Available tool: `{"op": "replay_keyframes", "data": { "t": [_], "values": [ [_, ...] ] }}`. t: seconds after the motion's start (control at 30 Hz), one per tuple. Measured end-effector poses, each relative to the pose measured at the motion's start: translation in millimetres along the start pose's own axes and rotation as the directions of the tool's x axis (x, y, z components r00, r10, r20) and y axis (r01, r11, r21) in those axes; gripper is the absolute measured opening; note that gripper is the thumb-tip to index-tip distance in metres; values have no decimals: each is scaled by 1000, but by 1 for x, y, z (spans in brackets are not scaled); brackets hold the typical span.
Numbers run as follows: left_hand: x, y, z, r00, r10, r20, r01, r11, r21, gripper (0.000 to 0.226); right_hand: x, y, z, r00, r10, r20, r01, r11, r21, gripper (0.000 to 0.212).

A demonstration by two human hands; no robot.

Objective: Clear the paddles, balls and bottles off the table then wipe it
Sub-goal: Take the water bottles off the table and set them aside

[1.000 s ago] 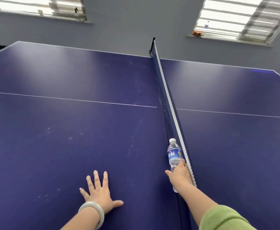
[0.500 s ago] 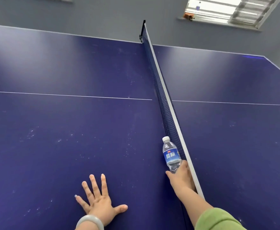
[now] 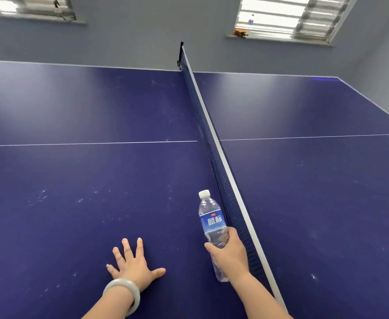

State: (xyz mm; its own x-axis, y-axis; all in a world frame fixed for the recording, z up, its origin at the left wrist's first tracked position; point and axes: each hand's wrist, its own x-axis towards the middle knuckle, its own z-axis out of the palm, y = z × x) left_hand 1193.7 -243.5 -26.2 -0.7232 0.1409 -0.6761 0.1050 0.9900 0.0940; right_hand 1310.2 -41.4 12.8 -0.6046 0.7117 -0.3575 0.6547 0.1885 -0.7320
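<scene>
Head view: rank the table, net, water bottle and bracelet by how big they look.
1. table, filling most of the frame.
2. net, spanning it.
3. water bottle, held in the right hand.
4. bracelet, smallest despite being nearest the camera.

A grey-blue wall (image 3: 131, 42) is running behind the far edge of a dark blue table (image 3: 73, 180), whose net (image 3: 208, 134) is stretching from the near right to the far middle. Two slatted windows are letting in bright daylight high on that wall, the left window (image 3: 27, 5) at the far left and the right window (image 3: 288, 17) at the far right above a pale sill (image 3: 281, 40). The light is laying a soft sheen over the far left of the tabletop.
</scene>
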Motion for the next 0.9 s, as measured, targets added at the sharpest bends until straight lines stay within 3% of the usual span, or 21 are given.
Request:
{"op": "replay_keyframes", "data": {
  "t": [0.13, 0.27, 0.4, 0.53, 0.7, 0.9],
  "values": [
    [-14, -1, -12, 995, 72, -71, -72, 997, 1, 97, -28, -14, -23, 995, -6, -103, 35, 958, 284, 46],
    [-33, 25, -20, 947, 301, -117, -295, 953, 62, 82, -64, -18, -49, 959, 54, -279, 77, 896, 437, 50],
    [-56, 67, -16, 815, 571, -98, -552, 817, 165, 77, -104, -5, -71, 882, 152, -446, 100, 865, 491, 50],
    [-91, 112, -4, 662, 743, -94, -717, 665, 209, 73, -144, 19, -94, 799, 223, -559, 125, 847, 517, 49],
    [-152, 162, 24, 473, 876, -94, -848, 482, 220, 72, -190, 60, -136, 704, 311, -639, 143, 819, 556, 49],
    [-243, 223, 89, 375, 926, 52, -900, 350, 262, 76, -251, 133, -203, 567, 438, -698, 202, 747, 633, 46]
  ]
}}
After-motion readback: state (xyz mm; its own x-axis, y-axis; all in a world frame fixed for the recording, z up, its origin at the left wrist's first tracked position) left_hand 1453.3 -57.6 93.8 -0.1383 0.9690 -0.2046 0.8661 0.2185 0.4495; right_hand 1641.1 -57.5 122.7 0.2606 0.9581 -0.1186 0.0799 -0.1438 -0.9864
